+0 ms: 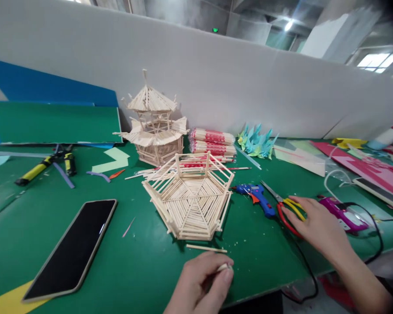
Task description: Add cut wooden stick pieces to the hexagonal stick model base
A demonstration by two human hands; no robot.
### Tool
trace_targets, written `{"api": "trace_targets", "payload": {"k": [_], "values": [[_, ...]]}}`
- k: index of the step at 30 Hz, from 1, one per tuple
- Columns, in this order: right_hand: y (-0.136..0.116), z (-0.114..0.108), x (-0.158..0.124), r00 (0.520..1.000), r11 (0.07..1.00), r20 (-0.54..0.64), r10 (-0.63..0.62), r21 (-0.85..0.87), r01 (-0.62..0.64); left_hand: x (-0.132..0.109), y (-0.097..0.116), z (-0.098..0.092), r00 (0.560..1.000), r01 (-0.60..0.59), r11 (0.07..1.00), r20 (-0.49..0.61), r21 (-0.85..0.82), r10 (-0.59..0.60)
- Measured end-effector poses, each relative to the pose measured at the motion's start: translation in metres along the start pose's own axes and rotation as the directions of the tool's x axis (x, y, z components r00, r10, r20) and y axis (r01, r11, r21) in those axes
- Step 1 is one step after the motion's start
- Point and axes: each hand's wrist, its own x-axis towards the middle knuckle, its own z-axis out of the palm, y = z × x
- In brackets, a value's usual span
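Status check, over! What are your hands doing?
Left hand pinches a short stick. Right hand open on scissors. Glue gun lies just beside them.

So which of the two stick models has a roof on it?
The tall tower at the back: it carries two tiers of roof. The low six-sided one in front of it is open on top.

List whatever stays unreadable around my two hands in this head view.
- Head view: pale piece pinched in left hand; the fingers hide its length and shape.
- Right hand covers the scissors handles; grip or mere touch unclear.
- Purple tool: near part hidden behind right hand.
- Wrapped packs: print too small.
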Motion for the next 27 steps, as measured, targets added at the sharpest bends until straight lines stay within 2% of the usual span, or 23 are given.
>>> {"api": "trace_targets", "payload": {"k": [1,2,3,5,6,8,10,12,16,18,21,23,25,27], "values": [[-0.016,-0.006,-0.009,0.998,0.995,0.004,-0.068,0.078,0.068,0.004,0.004,0.001,0.990,0.045,0.999,0.132,-0.016,-0.043],[-0.034,-0.012,-0.020,0.989,0.947,-0.019,-0.150,0.286,0.149,0.009,0.007,0.001,0.965,0.095,0.995,0.247,-0.028,-0.085],[-0.052,-0.017,-0.030,0.969,0.866,0.027,-0.247,0.456,0.208,0.013,0.010,0.002,0.950,0.150,0.988,0.281,-0.038,-0.133],[-0.084,-0.023,-0.049,0.874,0.663,0.106,-0.474,0.696,0.275,0.018,0.015,0.003,0.930,0.231,0.971,0.309,-0.062,-0.201],[-0.097,-0.024,-0.056,0.841,0.588,0.119,-0.527,0.766,0.260,0.019,0.016,0.003,0.926,0.259,0.963,0.302,-0.073,-0.226],[-0.113,-0.021,-0.065,0.816,0.523,0.134,-0.562,0.822,0.225,0.019,0.016,0.005,0.921,0.296,0.952,0.286,-0.080,-0.263],[-0.118,-0.016,-0.068,0.827,0.523,0.138,-0.546,0.826,0.208,0.017,0.014,0.005,0.920,0.323,0.943,0.257,-0.074,-0.295],[-0.115,-0.011,-0.067,0.864,0.550,0.119,-0.489,0.811,0.200,0.016,0.012,0.005,0.920,0.343,0.937,0.224,-0.068,-0.321],[-0.099,-0.010,-0.063,0.956,0.660,0.051,-0.289,0.734,0.160,0.017,0.009,0.004,0.907,0.386,0.921,0.209,-0.060,-0.366],[-0.087,-0.010,-0.060,0.975,0.732,0.018,-0.220,0.664,0.152,0.016,0.008,0.003,0.910,0.375,0.925,0.217,-0.060,-0.354],[-0.069,-0.005,-0.056,0.972,0.850,0.060,-0.228,0.499,0.169,0.014,0.005,0.004,0.935,0.279,0.959,0.236,-0.036,-0.263],[-0.063,-0.001,-0.056,0.966,0.888,0.110,-0.233,0.429,0.165,0.012,0.003,0.005,0.954,0.176,0.984,0.244,0.005,-0.172],[-0.066,0.002,-0.059,0.959,0.865,0.148,-0.244,0.480,0.146,0.012,0.002,0.007,0.959,0.081,0.995,0.268,0.050,-0.091],[-0.077,0.003,-0.064,0.919,0.770,0.179,-0.351,0.614,0.174,0.012,0.002,0.010,0.949,0.017,0.997,0.314,0.076,-0.040]]}}
